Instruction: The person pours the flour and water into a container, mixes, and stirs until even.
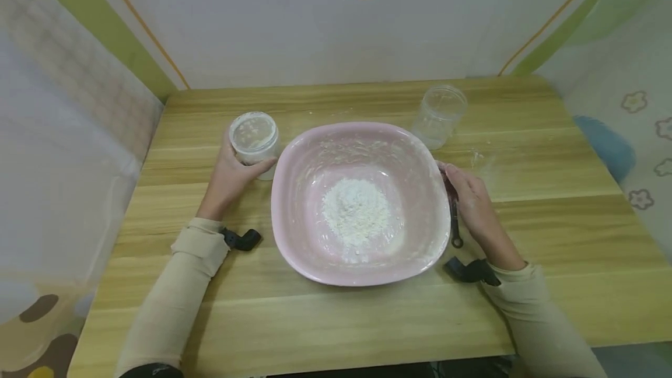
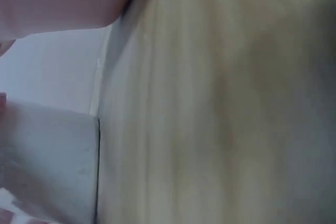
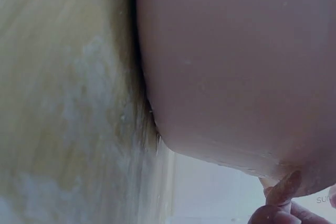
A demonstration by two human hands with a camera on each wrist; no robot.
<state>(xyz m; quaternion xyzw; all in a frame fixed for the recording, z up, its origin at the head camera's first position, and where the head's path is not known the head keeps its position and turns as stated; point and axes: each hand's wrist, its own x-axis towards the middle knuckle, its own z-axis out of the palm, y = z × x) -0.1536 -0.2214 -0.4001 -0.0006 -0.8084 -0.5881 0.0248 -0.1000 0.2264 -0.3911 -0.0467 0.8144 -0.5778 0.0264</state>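
A pink plastic basin (image 1: 362,277) stands in the middle of the table with a heap of white flour-like powder (image 1: 356,212) in its bottom. Its inner walls carry pale smears. To its left, my left hand (image 1: 234,171) grips a clear jar (image 1: 254,133) dusted white, the thumb pointing toward the basin's rim. In the left wrist view the jar's (image 2: 50,163) base is down at the tabletop. My right hand (image 1: 469,200) holds the basin by its right rim; its fingertips (image 3: 283,188) show under that rim in the right wrist view.
A clear container (image 1: 441,115) stands behind the basin at the right. Below my right hand a dark handle with a hole (image 1: 455,229) shows beside the basin. White powder traces mark the tabletop (image 1: 551,209) on the right. A wall (image 1: 262,28) closes off the back.
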